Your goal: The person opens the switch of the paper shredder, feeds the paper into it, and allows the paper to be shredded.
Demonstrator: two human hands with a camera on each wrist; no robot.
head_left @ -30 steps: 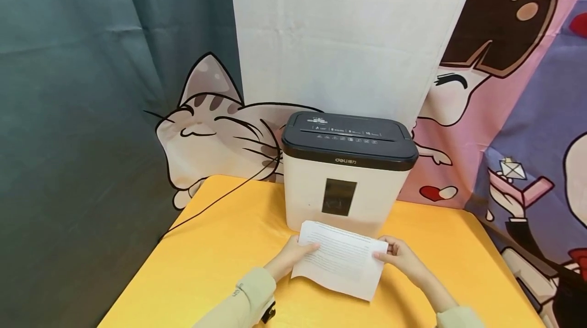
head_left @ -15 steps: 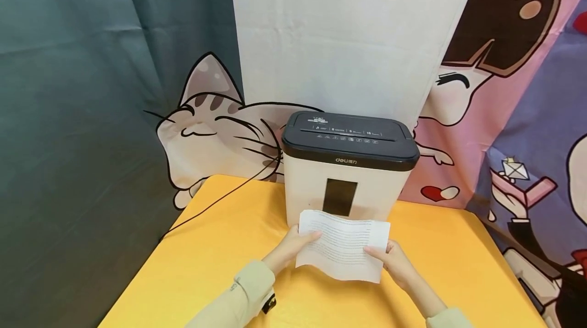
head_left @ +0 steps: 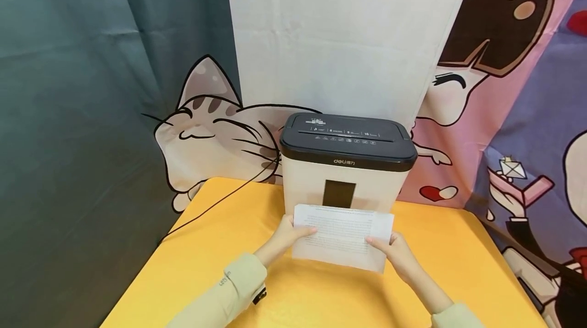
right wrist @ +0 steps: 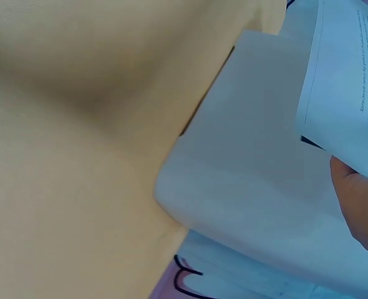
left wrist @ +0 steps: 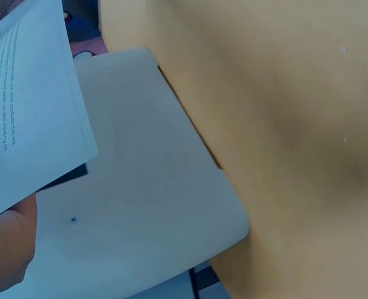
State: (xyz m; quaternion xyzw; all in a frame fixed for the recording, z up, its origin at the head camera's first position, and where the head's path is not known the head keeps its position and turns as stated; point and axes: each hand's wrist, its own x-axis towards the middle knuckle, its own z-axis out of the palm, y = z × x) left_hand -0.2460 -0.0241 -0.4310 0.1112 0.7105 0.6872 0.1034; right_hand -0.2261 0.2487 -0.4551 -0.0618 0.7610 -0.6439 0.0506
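A printed sheet of paper (head_left: 341, 239) is held up by both hands in front of a paper shredder (head_left: 298, 175). My left hand (head_left: 288, 236) pinches its left edge, thumb on the printed face and fingers behind. On the opposite edge my right hand (head_left: 398, 254) has the same kind of grip. The sheet's top edge overlaps the lower part of the shredder's dark window (head_left: 339, 194). In the left wrist view the paper (left wrist: 40, 106) hangs over the shredder's pale front (left wrist: 134, 187); the right wrist view has the paper (right wrist: 337, 81) at its right side. Fingers behind the sheet are hidden.
The shredder's black lid (head_left: 348, 149) has a long feed slot across its top. A black cord (head_left: 215, 200) runs from the shredder to the left edge of the yellow table (head_left: 220, 246). Printed cartoon curtains (head_left: 348, 37) hang behind.
Both hands have raised the paper toward the shredder's window. Its lower edge, wavy before, is now nearly straight, and the sheet is spread flatter. The right thumb has moved further inward over the page.
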